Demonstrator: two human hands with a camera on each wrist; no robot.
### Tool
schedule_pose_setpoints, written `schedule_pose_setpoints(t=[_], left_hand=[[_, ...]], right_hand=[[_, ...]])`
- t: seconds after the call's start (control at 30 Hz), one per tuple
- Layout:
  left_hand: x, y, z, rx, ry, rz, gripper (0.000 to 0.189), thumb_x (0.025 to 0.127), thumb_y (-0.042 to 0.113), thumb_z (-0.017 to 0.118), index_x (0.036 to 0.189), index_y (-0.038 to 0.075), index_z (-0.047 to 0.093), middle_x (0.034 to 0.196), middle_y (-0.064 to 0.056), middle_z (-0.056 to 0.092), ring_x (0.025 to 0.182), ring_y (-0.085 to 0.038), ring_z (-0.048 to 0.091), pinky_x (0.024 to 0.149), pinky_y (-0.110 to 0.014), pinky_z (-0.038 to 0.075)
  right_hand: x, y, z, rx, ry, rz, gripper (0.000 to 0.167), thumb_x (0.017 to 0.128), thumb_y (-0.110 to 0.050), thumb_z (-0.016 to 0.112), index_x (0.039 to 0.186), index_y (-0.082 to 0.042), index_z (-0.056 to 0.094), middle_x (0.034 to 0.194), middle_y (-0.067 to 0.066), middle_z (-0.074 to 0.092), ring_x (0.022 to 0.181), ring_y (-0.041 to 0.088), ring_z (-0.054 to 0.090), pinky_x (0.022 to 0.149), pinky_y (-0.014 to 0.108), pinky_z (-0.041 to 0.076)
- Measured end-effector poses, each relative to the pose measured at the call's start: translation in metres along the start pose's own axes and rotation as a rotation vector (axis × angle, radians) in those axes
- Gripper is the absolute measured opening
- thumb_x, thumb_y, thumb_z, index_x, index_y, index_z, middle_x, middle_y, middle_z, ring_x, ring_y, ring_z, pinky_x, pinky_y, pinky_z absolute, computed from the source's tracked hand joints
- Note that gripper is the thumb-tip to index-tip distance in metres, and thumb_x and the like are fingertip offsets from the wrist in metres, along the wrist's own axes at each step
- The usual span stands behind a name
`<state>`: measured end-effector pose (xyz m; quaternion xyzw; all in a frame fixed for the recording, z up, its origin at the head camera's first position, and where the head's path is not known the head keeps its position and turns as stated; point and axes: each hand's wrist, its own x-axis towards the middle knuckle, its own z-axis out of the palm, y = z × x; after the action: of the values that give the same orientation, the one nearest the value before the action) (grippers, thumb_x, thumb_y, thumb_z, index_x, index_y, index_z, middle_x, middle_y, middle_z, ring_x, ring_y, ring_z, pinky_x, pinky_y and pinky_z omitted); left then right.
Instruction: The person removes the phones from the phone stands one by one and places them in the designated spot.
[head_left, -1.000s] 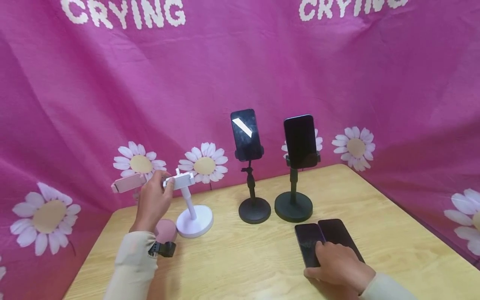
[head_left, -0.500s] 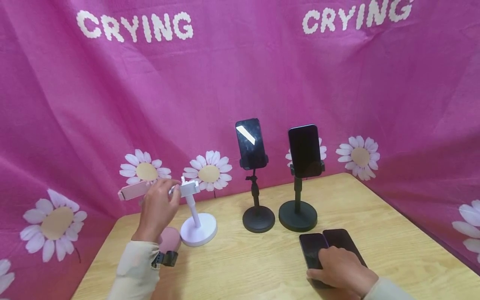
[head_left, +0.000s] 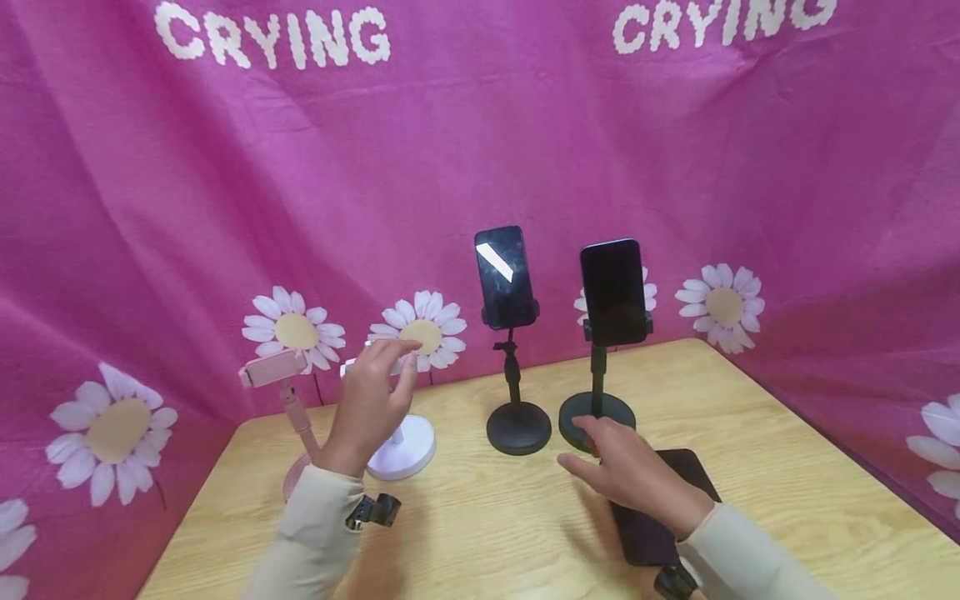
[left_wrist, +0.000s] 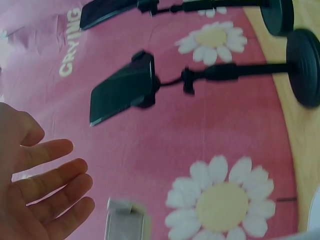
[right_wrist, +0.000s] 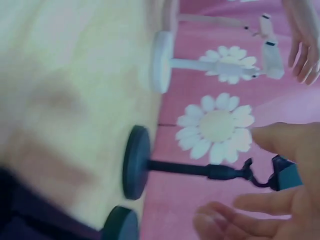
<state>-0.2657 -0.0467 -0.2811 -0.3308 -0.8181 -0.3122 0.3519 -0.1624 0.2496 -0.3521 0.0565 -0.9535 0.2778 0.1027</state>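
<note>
In my head view, the left hand [head_left: 375, 400], left of centre, hides much of the white stand [head_left: 411, 454]; my right-wrist view shows its post, upper right. Left-wrist, I see relaxed, empty fingers [left_wrist: 52, 180]. The right hand [head_left: 626, 467], lower right in head view, spreads empty fingers, partly covering 1 dark phone [head_left: 643, 542] on the table [head_left: 480, 533].

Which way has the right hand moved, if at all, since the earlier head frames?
Yes: the right hand has moved forward and left, closer to the rightmost stand's base, which its fingertips now overlap in the head view.
</note>
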Motion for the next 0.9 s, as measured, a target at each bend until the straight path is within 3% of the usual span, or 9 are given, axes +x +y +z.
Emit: schedule_pose_setpoints(t=[0.1, 0.27, 0.47, 0.63, 0.73, 0.9], left_hand=[[0.0, 0.007, 0.011, -0.088, -0.045, -0.024, 0.026, 0.095, 0.014, 0.057, 0.119, 0.007, 0.065, 0.115, -0.007, 0.065, 0.106, -0.022, 0.061, 0.09, -0.041, 0.05], [0.002, 0.015, 0.032, -0.277, -0.132, -0.162, 0.034, 0.099, 0.023, 0.054, 0.131, 0.014, 0.058, 0.121, -0.004, 0.063, 0.107, -0.017, 0.061, 0.089, -0.038, 0.052], [0.014, 0.018, 0.059, -0.467, -0.186, -0.365, 0.043, 0.101, 0.034, 0.048, 0.139, 0.015, 0.05, 0.131, -0.01, 0.059, 0.12, -0.023, 0.056, 0.102, -0.043, 0.043], [0.028, 0.018, 0.078, -0.728, -0.23, -0.538, 0.057, 0.101, 0.048, 0.039, 0.147, 0.013, 0.038, 0.14, -0.014, 0.05, 0.13, -0.029, 0.046, 0.105, -0.047, 0.038], [0.034, 0.018, 0.088, -0.856, -0.246, -0.604, 0.063, 0.1, 0.052, 0.036, 0.151, 0.014, 0.03, 0.144, -0.016, 0.044, 0.133, -0.031, 0.042, 0.105, -0.049, 0.037], [0.04, 0.018, 0.101, -0.948, -0.26, -0.677, 0.063, 0.1, 0.053, 0.032, 0.154, 0.024, 0.02, 0.151, -0.019, 0.034, 0.137, -0.036, 0.035, 0.105, -0.054, 0.035]], right_hand=[[0.011, -0.011, -0.001, 0.062, 0.074, -0.048, 0.062, 0.088, -0.037, 0.069, 0.134, 0.001, 0.05, 0.099, 0.007, 0.063, 0.089, 0.022, 0.059, 0.08, 0.042, 0.052], [0.031, -0.025, -0.004, 0.195, 0.121, -0.058, 0.067, 0.09, -0.042, 0.065, 0.142, -0.006, 0.042, 0.12, 0.016, 0.06, 0.105, 0.031, 0.061, 0.086, 0.048, 0.052], [0.059, -0.036, -0.01, 0.332, 0.085, 0.009, 0.073, 0.091, -0.048, 0.062, 0.147, -0.011, 0.033, 0.136, 0.015, 0.052, 0.122, 0.032, 0.053, 0.094, 0.05, 0.048], [0.084, -0.044, -0.015, 0.402, 0.118, 0.087, 0.079, 0.091, -0.049, 0.06, 0.15, -0.011, 0.024, 0.144, 0.016, 0.044, 0.128, 0.032, 0.047, 0.098, 0.053, 0.044], [0.096, -0.045, -0.015, 0.457, 0.163, 0.109, 0.081, 0.092, -0.047, 0.061, 0.151, -0.01, 0.02, 0.145, 0.018, 0.042, 0.13, 0.033, 0.047, 0.1, 0.052, 0.042], [0.11, -0.044, -0.01, 0.544, 0.209, 0.14, 0.085, 0.092, -0.045, 0.061, 0.154, -0.014, 0.012, 0.147, 0.02, 0.039, 0.129, 0.034, 0.048, 0.101, 0.052, 0.041]])
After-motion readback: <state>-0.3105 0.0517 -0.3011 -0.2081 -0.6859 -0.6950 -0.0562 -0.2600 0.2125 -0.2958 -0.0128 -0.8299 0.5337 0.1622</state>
